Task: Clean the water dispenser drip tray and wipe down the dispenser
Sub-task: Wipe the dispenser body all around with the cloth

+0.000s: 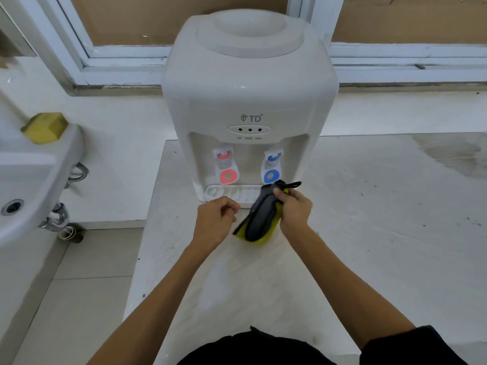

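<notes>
A white tabletop water dispenser stands on a white counter, with a red tap at left and a blue tap at right. Its white drip tray sits at the base, below the taps. My right hand grips a bunched dark grey and yellow cloth just in front of the tray's right end, which the cloth hides. My left hand hovers in front of the tray with its fingers curled and nothing in them.
A white sink with a yellow sponge on its rim stands at the left, with its drain pipe below. A window frame runs behind the dispenser. The counter stretches to the right, with a wet patch at the far right.
</notes>
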